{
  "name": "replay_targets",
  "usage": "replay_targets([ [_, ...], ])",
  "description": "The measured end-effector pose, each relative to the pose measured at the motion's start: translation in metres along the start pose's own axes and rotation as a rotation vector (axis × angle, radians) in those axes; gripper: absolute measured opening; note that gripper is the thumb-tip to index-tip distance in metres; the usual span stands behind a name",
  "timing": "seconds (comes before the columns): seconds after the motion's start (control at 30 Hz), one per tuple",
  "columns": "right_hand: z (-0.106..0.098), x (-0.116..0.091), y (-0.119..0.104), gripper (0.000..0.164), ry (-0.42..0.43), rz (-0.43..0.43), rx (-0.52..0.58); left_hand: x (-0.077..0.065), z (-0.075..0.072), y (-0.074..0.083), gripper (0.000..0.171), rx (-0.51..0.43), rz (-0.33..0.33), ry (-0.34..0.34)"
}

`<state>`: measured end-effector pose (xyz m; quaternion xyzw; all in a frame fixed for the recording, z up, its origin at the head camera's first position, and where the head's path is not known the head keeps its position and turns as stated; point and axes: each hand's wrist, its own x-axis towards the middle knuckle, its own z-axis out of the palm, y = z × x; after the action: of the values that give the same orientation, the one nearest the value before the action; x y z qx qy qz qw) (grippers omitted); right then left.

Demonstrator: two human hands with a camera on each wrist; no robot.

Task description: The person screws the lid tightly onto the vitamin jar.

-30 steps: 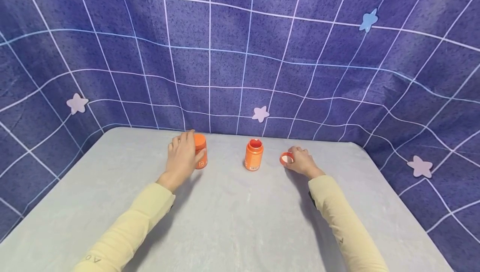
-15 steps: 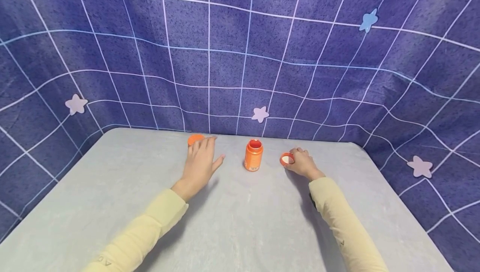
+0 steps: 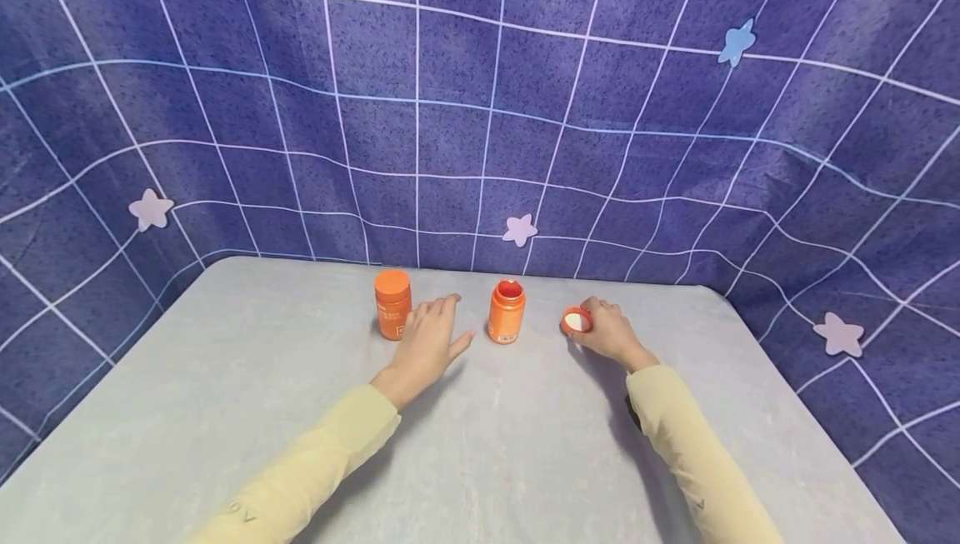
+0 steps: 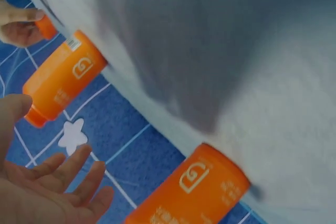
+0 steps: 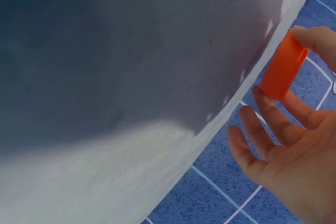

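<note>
An orange bottle without a lid stands upright near the middle of the table, its red mouth facing up. To its left stands a second orange bottle with its lid on. My left hand is between the two bottles, fingers extended and thumb apart, holding nothing; in the left wrist view a gap shows between the thumb and fingers. On the right, my right hand pinches an orange lid, its pale inside showing. The right wrist view has the lid between thumb and fingertips.
A grey-white cloth covers the table. Behind its far edge hangs a blue curtain with a grid and star pattern, which also runs along both sides.
My left hand has let go of the lidded bottle and moved right toward the lidless one. My right hand keeps the lid, which has tilted a little and shows more of its inside.
</note>
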<state>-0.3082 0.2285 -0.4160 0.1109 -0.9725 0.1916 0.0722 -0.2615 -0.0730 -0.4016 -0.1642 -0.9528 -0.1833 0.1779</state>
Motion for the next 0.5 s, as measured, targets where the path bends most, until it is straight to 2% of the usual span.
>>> replay_targets([
  [0.23, 0.002, -0.008, -0.001, 0.051, 0.045, -0.027, 0.043, 0.007, 0.015, 0.003, 0.057, -0.051, -0.02, -0.021],
  [0.5, 0.001, -0.015, -0.008, 0.049, 0.122, -0.091, 0.117, 0.019, 0.03, 0.01, 0.059, -0.155, -0.074, -0.08],
])
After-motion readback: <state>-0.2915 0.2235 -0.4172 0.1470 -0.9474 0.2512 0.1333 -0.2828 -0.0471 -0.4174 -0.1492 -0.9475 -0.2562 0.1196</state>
